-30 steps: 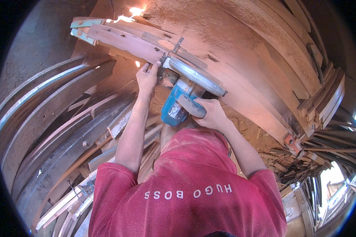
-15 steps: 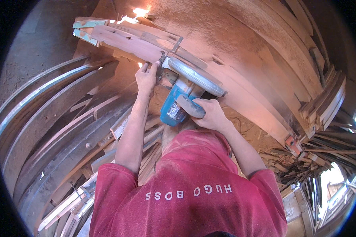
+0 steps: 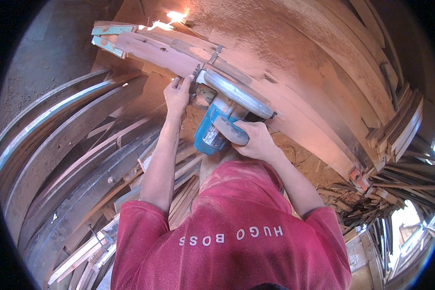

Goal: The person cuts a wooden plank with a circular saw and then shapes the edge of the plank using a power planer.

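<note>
A blue circular saw with a silver blade guard rests on a long wooden board, tilted along its length. My right hand is wrapped round the saw's rear handle. At the saw's front end, my left hand has its fingers closed on the edge of the base, thumb side toward the guard. A metal guide bar sticks out past the far side of the saw. The blade and the cut under the guard are hidden.
Light-blue painted wood pieces sit at the board's left end. Long curved planks lie at the left. Stacked boards stand at the right, above a heap of offcuts. Sawdust covers the far surface.
The saw has shifted slightly left along the board, with both hands moving along with it. Both grips look the same.
</note>
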Demonstrator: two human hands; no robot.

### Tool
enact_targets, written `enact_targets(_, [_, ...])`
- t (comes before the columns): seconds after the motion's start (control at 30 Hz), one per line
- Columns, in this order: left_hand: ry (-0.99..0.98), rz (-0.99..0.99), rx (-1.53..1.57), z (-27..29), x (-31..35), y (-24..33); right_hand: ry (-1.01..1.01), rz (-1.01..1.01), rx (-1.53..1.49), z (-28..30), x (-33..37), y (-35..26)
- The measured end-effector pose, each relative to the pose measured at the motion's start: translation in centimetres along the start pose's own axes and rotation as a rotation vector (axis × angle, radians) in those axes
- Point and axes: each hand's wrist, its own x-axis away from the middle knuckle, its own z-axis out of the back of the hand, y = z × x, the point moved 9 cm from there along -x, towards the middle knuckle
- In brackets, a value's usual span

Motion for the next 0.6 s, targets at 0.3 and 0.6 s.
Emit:
enact_targets(0.3, [-0.055, -0.038, -0.025, 1.3, -1.8, 1.0, 0.029, 0.023, -0.018, -0.6, -1.9, -1.0])
enact_targets(0.6, [-0.007, -0.1, -0.049, 3.4, -4.3, 1.3, 0.048, 0.062, 0.005, -1.5, -4.3, -2.0])
